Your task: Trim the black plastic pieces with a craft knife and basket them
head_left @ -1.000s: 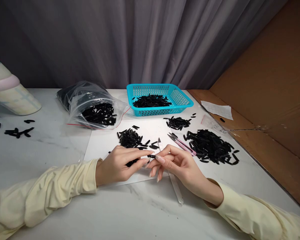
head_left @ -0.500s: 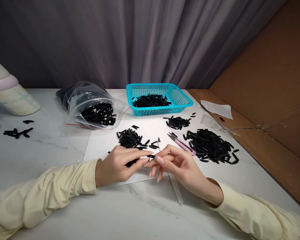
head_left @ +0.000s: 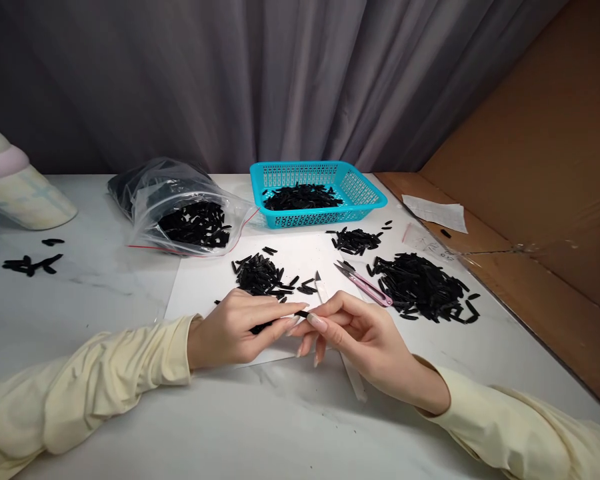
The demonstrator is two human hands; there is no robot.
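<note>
A small, slim black strip (head_left: 301, 314) is held between my two hands above a white sheet (head_left: 190, 283). My left hand (head_left: 245, 327) pinches its left end with thumb and forefinger, and my right hand (head_left: 363, 337) pinches the right end. Just beyond my left hand lies a heap of similar black pieces (head_left: 259, 274), with more partly hidden beneath the fingers. Behind my right hand rests a craft knife (head_left: 321, 287) with a white handle, which passes under the hand. Pink thread snips (head_left: 367, 285) lie to its right.
A blue plastic basket (head_left: 320, 219) at the back holds black pieces. Left of it lies an open zip bag (head_left: 195, 223) of them. A large pile (head_left: 420, 287) and a smaller pile (head_left: 355, 241) sit right. A pastel bottle-shaped object (head_left: 27, 193) leans at far left; a cardboard wall (head_left: 540, 153) borders the right.
Both hands keep their pinch on the black strip, which has turned slightly between the fingers. The whole view has shifted a little.
</note>
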